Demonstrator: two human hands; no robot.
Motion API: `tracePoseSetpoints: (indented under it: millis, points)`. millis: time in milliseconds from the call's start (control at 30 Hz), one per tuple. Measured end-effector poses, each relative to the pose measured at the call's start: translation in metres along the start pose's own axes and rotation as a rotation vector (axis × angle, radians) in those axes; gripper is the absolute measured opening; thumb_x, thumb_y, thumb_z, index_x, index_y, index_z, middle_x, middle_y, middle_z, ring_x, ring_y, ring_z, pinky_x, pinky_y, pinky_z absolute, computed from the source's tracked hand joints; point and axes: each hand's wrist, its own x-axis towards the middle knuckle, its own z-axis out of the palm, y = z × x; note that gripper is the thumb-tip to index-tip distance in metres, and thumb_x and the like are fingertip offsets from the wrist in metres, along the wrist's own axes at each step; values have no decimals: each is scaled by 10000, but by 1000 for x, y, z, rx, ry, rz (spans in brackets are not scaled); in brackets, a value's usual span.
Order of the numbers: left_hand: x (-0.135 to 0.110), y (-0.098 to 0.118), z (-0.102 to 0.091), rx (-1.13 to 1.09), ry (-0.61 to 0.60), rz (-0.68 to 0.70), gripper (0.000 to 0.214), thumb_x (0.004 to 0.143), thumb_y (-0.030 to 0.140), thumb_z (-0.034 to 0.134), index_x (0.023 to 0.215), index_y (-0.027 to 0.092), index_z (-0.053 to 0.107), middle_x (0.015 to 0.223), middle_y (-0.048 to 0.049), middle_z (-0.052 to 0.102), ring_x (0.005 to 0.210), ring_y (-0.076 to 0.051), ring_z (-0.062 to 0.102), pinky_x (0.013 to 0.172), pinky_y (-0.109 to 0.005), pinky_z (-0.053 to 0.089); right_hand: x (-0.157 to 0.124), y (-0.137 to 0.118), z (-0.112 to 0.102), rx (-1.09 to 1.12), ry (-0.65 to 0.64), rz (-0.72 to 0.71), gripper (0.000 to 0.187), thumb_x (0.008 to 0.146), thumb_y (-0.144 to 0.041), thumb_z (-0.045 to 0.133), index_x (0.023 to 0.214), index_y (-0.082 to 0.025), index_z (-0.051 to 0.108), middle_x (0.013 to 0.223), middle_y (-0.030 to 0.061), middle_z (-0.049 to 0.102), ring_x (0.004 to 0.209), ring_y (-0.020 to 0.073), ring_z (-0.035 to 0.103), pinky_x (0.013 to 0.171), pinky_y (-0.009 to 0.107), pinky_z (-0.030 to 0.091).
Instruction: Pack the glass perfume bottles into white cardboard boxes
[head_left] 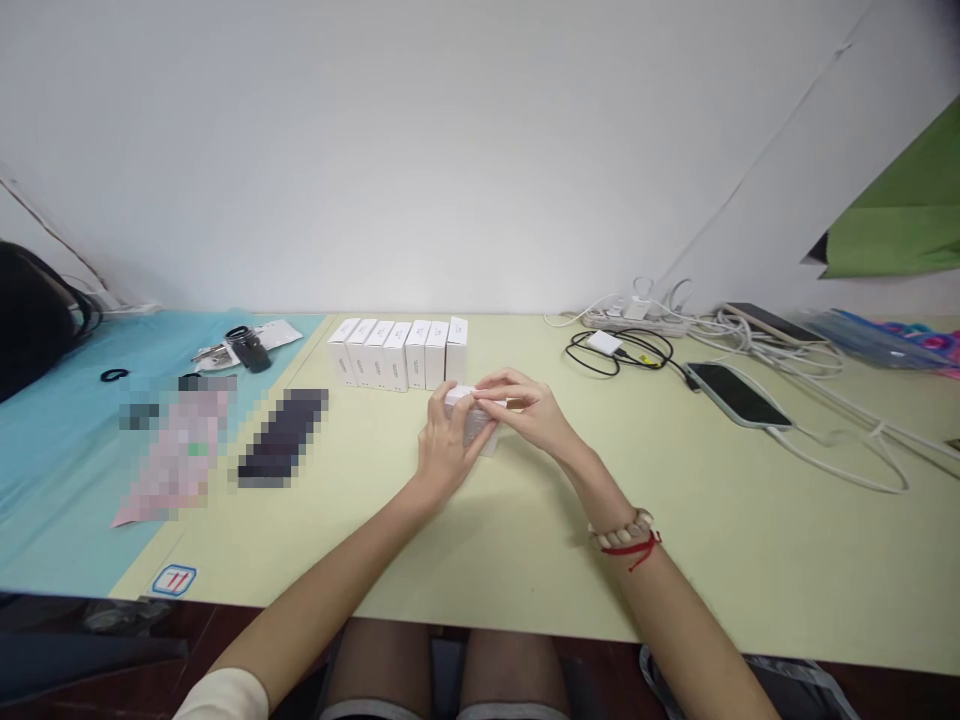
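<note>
A small white box (pixel 487 446) stands on the yellow tabletop, partly covered by both hands. My left hand (pixel 444 445) is wrapped round its left and near sides. At its top, my right hand (pixel 529 408) has thumb and fingers pinched together by the upper edge. Whether a flap or something else lies in that pinch is hidden. Just behind, a row of several similar white boxes (pixel 395 358) stands upright, side by side, with small print on them.
To the right lie a phone (pixel 742 394), a white adapter (pixel 604 343) with coiled black cable, and tangled white cables (pixel 832 395). On the left are a dark blurred-out object (pixel 283 440), a pink blurred-out item (pixel 180 450) and a black jar (pixel 248 349) on blue sheeting (pixel 60 480).
</note>
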Motion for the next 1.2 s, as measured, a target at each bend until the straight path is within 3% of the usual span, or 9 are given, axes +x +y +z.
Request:
tracePoseSetpoints:
  millis: [333,433,633,733,833,967,1033,1100,1200]
  points:
    - [-4,-1,7,-12,15,9,507,748,446,566,1120,203,321,1233,-145,366,994,-221,555,464,-251,474,-4,-3,5,-42,9,-12,126,762,-250,593,850,-224,679,1054,52,575,903,148,579,520,183,469]
    - [-3,-3,7,-15,-1,15,500,745,434,568,1106,210,304,1249,-147,352,1046,-242,529,469,-249,467,-6,0,9,-91,75,-62,137,777,-261,577,864,-229,678,1054,56,580,911,154,582,532,198,479]
    - [-4,-7,10,-86,-2,9,619,710,370,600,1172,239,209,1307,-144,295,1057,-223,514,526,-271,488,-9,10,21,-235,204,-225,160,781,-276,572,893,-236,679,1010,58,603,884,160,593,746,307,506]
    - [-2,-6,10,-109,-19,-25,658,677,380,620,1175,233,216,1314,-148,289,1072,-236,499,528,-280,491,-12,16,25,-266,239,-262,187,775,-268,567,924,-234,674,1008,60,602,910,166,584,776,310,496]
    - [2,-6,8,-180,1,-77,740,633,391,647,1191,225,189,1346,-167,243,1054,-241,507,570,-315,505,-15,24,25,-203,228,-188,262,791,-298,526,1010,-217,645,969,63,608,836,160,587,621,257,499]
    - [7,-11,3,-360,-50,31,862,595,285,666,1262,200,126,1369,-181,202,1219,-263,365,879,-410,448,-15,34,21,-46,159,-36,394,824,-419,434,1117,-198,579,792,32,608,603,123,561,497,231,451]
    - [7,-14,2,-427,-123,26,932,610,265,653,1316,188,50,1378,-184,195,1252,-263,322,960,-427,386,-15,35,21,11,87,27,522,797,-476,457,1245,-209,466,886,41,612,674,142,590,556,249,476]
    - [6,-18,4,-468,-211,-35,1042,617,304,665,1350,177,-63,1384,-193,206,1241,-270,343,965,-434,381,-15,36,24,33,7,73,699,734,-497,544,1341,-226,329,1098,69,577,885,191,596,705,297,498]
    - [4,-26,11,-486,-370,-75,1144,604,400,691,1365,163,-131,1365,-194,295,1222,-290,376,957,-448,387,-17,42,31,3,-67,140,874,631,-461,669,1372,-230,267,1267,80,489,1112,232,504,911,362,435]
